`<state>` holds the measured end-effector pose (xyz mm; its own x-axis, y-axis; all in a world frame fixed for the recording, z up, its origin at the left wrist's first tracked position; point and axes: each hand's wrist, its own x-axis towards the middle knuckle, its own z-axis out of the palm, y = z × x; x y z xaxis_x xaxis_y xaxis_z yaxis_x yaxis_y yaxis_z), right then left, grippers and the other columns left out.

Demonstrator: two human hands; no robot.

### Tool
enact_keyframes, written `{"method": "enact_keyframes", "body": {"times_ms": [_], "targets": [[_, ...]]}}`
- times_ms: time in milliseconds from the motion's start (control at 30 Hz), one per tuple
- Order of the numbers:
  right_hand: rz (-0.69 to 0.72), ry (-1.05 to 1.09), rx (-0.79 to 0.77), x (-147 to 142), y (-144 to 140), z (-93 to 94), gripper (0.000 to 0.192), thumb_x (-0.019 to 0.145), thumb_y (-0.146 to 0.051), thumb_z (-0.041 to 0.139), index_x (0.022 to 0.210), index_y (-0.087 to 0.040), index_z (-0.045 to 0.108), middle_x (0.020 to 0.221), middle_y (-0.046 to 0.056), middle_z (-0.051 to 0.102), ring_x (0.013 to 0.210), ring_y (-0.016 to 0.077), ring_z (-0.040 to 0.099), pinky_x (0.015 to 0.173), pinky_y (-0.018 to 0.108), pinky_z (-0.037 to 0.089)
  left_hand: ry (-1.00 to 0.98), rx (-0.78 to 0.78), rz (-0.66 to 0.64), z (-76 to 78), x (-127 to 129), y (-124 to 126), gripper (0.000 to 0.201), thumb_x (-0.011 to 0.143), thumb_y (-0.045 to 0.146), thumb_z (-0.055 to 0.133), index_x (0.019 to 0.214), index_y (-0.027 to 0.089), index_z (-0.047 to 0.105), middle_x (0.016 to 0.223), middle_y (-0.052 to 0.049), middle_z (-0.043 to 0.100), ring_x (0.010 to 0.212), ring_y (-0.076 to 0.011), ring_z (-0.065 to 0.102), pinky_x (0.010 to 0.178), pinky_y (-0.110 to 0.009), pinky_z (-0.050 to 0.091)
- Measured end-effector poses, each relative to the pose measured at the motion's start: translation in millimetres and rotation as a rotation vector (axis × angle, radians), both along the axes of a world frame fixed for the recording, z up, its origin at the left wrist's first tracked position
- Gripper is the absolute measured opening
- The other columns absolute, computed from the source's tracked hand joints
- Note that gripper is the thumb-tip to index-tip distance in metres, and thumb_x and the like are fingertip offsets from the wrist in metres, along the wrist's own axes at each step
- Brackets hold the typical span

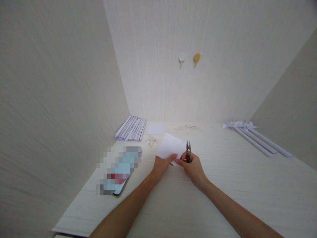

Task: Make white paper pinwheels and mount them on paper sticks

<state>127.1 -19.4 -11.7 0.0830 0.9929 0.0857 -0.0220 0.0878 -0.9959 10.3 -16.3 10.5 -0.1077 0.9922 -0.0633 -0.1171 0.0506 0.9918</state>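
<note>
A white sheet of paper (170, 145) is held between my two hands, tilted above the table. My left hand (164, 162) grips its lower left edge, thumb on top. At the lower right corner, my right hand (192, 164) pinches the paper with thumb and fingertips. The same hand also keeps a pair of thread snips (188, 152) in its palm, blades pointing up and away from me. Part of the snips' handle is hidden by the fingers. Beyond the paper lies a small pile of pale scraps (152, 141), too small to make out.
A bundle of rolled paper tubes (131, 129) lies at the back left, beside a flat white paper (155, 128). Longer paper rolls (262, 140) lie at the right. A blurred phone (121, 175) is at the left. Two hooks (196, 58) are on the back wall.
</note>
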Motion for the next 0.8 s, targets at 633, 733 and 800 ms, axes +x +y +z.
{"method": "enact_keyframes", "body": {"times_ms": [633,733,800], "targets": [[-0.009,0.001,-0.017,-0.7,-0.5,3.4,0.033,0.048,-0.029,0.072,0.051,-0.019,0.041,0.044,-0.008,0.038,0.04,0.0061,0.029,0.038,0.021,0.021,-0.003,0.02,-0.01,-1.8,-0.9,0.0,0.013,0.056,0.021,0.066,0.066,0.014,0.063,0.07,-0.004,0.067,0.069,-0.0173,0.061,0.055,-0.024,0.048],[-0.011,0.002,-0.013,-1.1,-0.5,5.0,0.032,0.048,-0.026,0.072,0.05,-0.018,0.041,0.043,-0.008,0.037,0.04,0.006,0.029,0.039,0.021,0.021,-0.002,0.036,-0.027,-3.0,-1.1,0.8,0.012,0.056,0.021,0.065,0.066,0.014,0.062,0.069,-0.004,0.067,0.07,-0.0175,0.061,0.057,-0.025,0.049],[-0.011,0.002,-0.013,-1.3,-0.7,5.3,0.031,0.048,-0.024,0.071,0.05,-0.018,0.041,0.043,-0.009,0.036,0.041,0.006,0.029,0.039,0.021,0.021,0.002,0.03,-0.026,-2.8,-1.1,0.5,0.012,0.057,0.021,0.065,0.065,0.014,0.062,0.069,-0.004,0.067,0.071,-0.0176,0.061,0.058,-0.025,0.049]]}}
